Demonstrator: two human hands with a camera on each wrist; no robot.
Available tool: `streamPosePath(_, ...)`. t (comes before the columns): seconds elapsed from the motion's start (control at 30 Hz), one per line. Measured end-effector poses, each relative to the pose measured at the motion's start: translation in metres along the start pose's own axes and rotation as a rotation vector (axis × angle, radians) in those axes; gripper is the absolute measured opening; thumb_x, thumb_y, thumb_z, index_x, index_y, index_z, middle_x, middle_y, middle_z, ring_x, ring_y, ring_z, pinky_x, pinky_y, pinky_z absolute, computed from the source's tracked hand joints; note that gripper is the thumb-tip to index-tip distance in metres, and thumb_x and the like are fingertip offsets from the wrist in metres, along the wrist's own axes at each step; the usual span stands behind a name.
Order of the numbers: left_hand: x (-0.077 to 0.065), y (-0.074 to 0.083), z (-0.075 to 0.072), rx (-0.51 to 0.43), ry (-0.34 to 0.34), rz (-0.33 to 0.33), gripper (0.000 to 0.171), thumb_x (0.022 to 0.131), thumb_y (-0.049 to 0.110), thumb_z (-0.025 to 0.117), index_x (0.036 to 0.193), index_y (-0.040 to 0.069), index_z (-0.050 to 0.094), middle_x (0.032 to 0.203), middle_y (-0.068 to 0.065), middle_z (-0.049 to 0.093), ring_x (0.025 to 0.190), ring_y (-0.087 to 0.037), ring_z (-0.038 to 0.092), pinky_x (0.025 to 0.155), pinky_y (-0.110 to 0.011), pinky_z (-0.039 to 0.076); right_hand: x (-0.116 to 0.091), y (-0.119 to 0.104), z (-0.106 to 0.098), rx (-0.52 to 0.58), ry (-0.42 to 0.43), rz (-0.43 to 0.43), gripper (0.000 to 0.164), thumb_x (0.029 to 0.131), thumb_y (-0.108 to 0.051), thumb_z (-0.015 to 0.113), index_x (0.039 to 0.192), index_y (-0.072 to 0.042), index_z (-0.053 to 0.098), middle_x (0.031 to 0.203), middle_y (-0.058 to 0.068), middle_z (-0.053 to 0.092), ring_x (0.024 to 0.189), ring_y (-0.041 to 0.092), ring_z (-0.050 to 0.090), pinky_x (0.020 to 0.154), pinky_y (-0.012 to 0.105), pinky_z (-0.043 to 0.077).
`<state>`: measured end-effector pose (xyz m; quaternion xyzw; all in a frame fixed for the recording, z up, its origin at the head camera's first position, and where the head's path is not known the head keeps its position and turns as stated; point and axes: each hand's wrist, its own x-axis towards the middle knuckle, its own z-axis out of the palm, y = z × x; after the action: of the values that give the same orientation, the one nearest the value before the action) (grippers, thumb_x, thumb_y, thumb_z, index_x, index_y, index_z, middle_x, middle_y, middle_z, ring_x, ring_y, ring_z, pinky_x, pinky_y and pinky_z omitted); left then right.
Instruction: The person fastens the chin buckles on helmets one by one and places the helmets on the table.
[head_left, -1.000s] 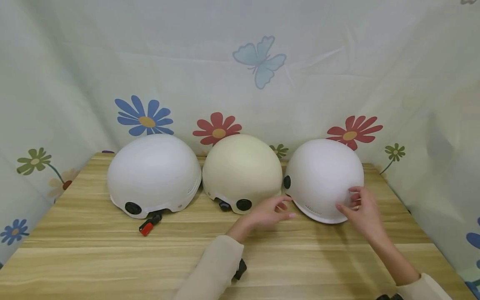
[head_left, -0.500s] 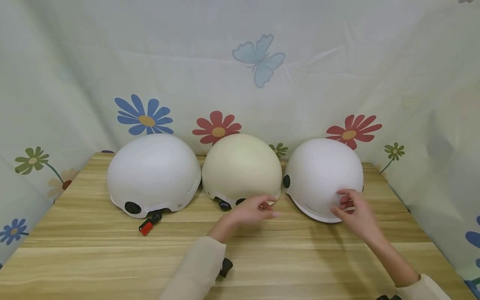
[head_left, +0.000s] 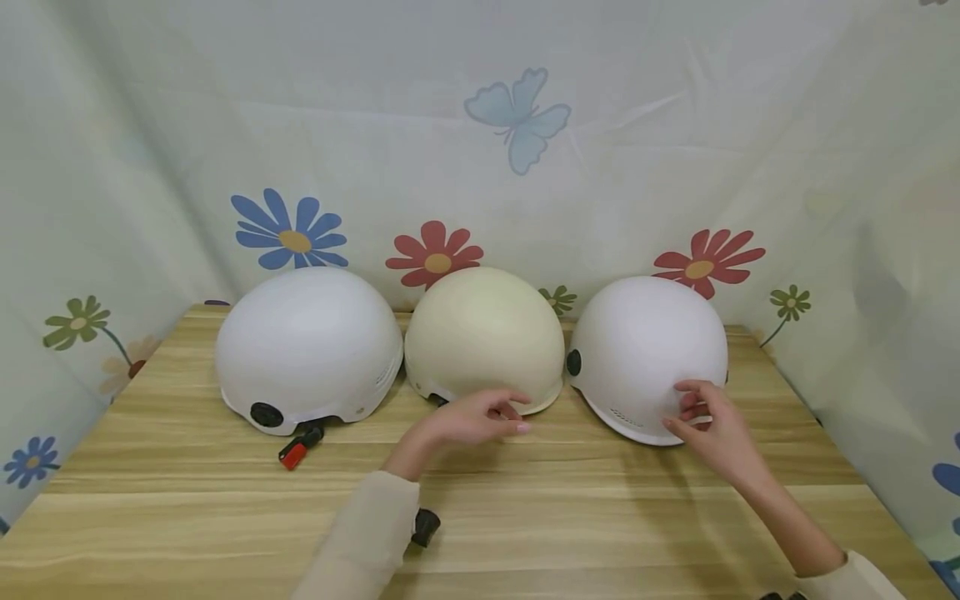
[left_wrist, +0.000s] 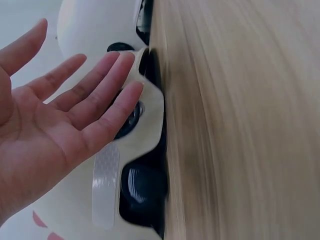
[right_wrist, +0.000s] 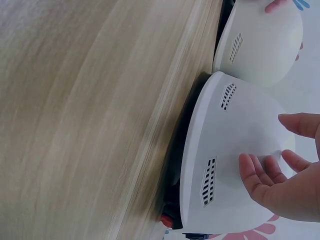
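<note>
Because the left hand (head_left: 472, 419) lay before the cream helmet (head_left: 483, 333), part of the lower shell was hidden in the head view; in the left wrist view, the fingers partly covered its round black fitting (left_wrist: 132, 120). The left hand was extended, fingers slightly bent, with nothing in its grasp. The right hand (head_left: 716, 429) was positioned at the right white helmet (head_left: 645, 346), fingers loosely curved, thumb apart, gripping nothing; contact with the shell could not be determined. A red part (right_wrist: 167, 220) beneath that helmet was mostly concealed. Both sleeves were cut off at the lower edge of the head view.

The left white helmet (head_left: 307, 342) stood just beside the cream one, a red-and-black buckle (head_left: 297, 451) protruding below it. All three rested in a row, dome up, on a wood-grain table (head_left: 562, 533). A pale curtain (head_left: 675, 108) printed with flowers and a butterfly covered the rear and sides.

Any marking on the cream helmet's silvery strip (left_wrist: 105, 187) or round fitting was too indistinct to read.
</note>
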<state>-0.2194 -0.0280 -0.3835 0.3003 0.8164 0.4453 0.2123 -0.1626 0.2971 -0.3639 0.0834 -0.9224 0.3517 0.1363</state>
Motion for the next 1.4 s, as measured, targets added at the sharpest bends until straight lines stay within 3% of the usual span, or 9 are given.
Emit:
streamPosePath(0.2,-0.016,-0.007,-0.02,-0.047,0.011,0.009,0.043,0.09,0.024,0.059,0.126,0.002,0.05,0.111,-0.009,0.059,0.102,-0.019,0.055,0.081,-0.029,0.046,0.0,0.0,-0.001,-0.001,-0.013,0.009,0.042,0.077,0.002,0.07,0.112,0.009,0.049,0.093,0.016,0.048,0.079,0.026,0.052,0.061,0.023,0.046)
streamPosePath(0.4,-0.033,-0.014,-0.043,-0.046,0.09,-0.012,0.037,0.091,0.025,0.058,0.121,0.004,0.053,0.107,-0.006,0.06,0.101,-0.019,0.055,0.08,-0.032,0.046,0.0,0.0,-0.001,-0.002,-0.013,0.004,0.041,0.077,0.003,0.07,0.112,0.008,0.049,0.093,0.015,0.048,0.079,0.025,0.052,0.062,0.024,0.047)
streamPosePath(0.6,-0.047,-0.022,-0.056,-0.009,0.177,-0.023,0.033,0.089,0.025,0.06,0.116,0.006,0.054,0.108,-0.007,0.059,0.105,-0.024,0.054,0.084,-0.037,0.046,0.0,-0.001,-0.001,-0.004,-0.019,0.016,0.041,0.078,0.002,0.069,0.112,0.008,0.048,0.093,0.015,0.047,0.079,0.024,0.051,0.062,0.023,0.047)
streamPosePath(0.8,-0.055,-0.032,-0.064,0.003,0.294,-0.125,0.035,0.09,0.025,0.059,0.113,-0.001,0.052,0.112,-0.015,0.055,0.107,-0.032,0.05,0.086,-0.041,0.045,0.0,-0.001,-0.001,-0.006,-0.024,0.016,0.041,0.078,0.002,0.069,0.112,0.008,0.048,0.093,0.015,0.047,0.08,0.024,0.051,0.063,0.023,0.047)
streamPosePath(0.93,-0.057,-0.039,-0.068,-0.015,0.355,-0.166,0.043,0.09,0.026,0.059,0.118,-0.004,0.046,0.118,-0.022,0.05,0.111,-0.036,0.047,0.092,-0.044,0.04,0.0,-0.002,0.0,-0.013,-0.023,0.022,0.04,0.078,0.002,0.068,0.112,0.008,0.048,0.093,0.015,0.047,0.08,0.024,0.051,0.063,0.023,0.047)
streamPosePath(1.13,-0.061,-0.043,-0.069,-0.074,0.376,-0.191,0.068,0.091,0.03,0.057,0.141,0.0,0.023,0.137,-0.028,0.031,0.122,-0.044,0.036,0.096,-0.05,0.036,0.0,-0.002,0.002,-0.01,-0.015,0.018,0.039,0.079,0.001,0.068,0.111,0.008,0.049,0.093,0.015,0.048,0.079,0.022,0.051,0.062,0.022,0.047)
streamPosePath(1.4,-0.063,-0.043,-0.065,-0.081,0.38,-0.21,0.075,0.09,0.032,0.058,0.146,0.005,0.014,0.141,-0.029,0.025,0.125,-0.043,0.032,0.098,-0.051,0.033,-0.001,-0.003,0.005,-0.016,0.009,-0.029,0.037,0.078,0.001,0.069,0.11,0.006,0.051,0.09,0.013,0.054,0.075,0.011,0.052,0.061,0.024,0.047)
